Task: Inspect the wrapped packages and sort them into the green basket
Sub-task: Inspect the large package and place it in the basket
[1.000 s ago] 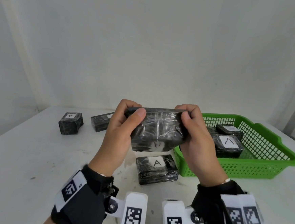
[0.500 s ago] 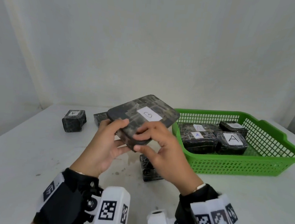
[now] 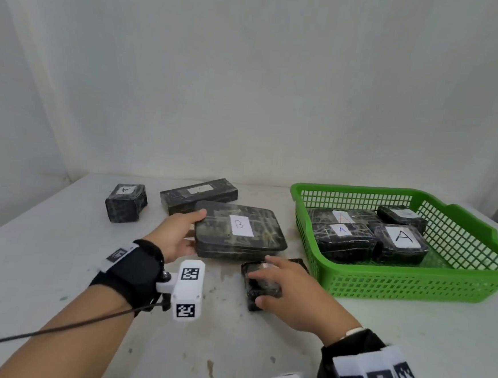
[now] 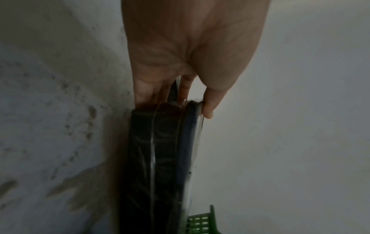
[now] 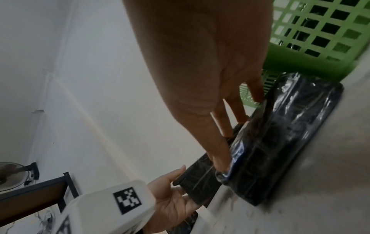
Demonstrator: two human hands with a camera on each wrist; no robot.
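A flat black wrapped package labelled B [image 3: 239, 236] lies low over the white table, left of the green basket [image 3: 413, 286]. My left hand [image 3: 192, 229] grips its left end, thumb on top and fingers beneath; the left wrist view shows this pinch on the B package [image 4: 160, 150]. A smaller black wrapped package [image 3: 259, 288] lies nearer me, beside the basket's front corner. My right hand [image 3: 264, 279] rests on it with straight, spread fingers; in the right wrist view their tips touch the small package [image 5: 280, 142]. Its label is covered.
Several A-labelled packages [image 3: 403, 239] fill the basket's left and middle. A cube-shaped package marked A [image 3: 126, 203] and a long package [image 3: 198, 195] sit at the table's back left. The basket wall [image 5: 320, 31] stands right behind the small package.
Both hands held the B package up and turned its label upward. Now it is down at the table in the left hand alone, and the right hand has dropped onto the small package.
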